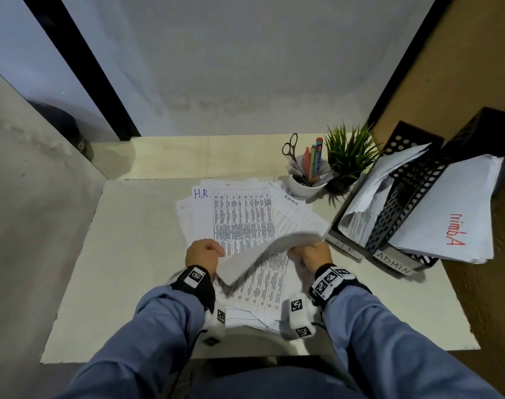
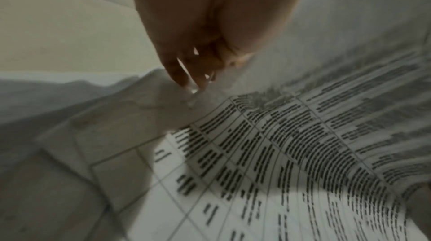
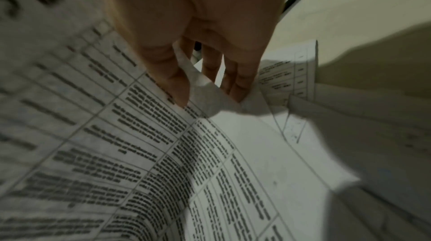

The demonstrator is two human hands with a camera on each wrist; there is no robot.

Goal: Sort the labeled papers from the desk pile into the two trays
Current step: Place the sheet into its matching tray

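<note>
I hold one printed sheet [image 1: 262, 254] lifted and curled over the desk pile [image 1: 239, 220] at the centre of the head view. My left hand [image 1: 203, 253] has its fingers [image 2: 186, 71] curled onto the sheet's left edge, and my right hand [image 1: 313, 254] pinches the right edge between thumb and fingertips [image 3: 238, 86]. The top page left on the pile reads "H.R." in blue; one fanned beside it reads "ADMIN". At the right of the frame stand two black mesh trays: the HR tray [image 1: 346, 249], with papers inside, and the ADMIN tray [image 1: 395, 262], holding a sheet marked in red. A pen cup [image 1: 306, 185] and a potted plant [image 1: 349, 156] sit behind the pile.
</note>
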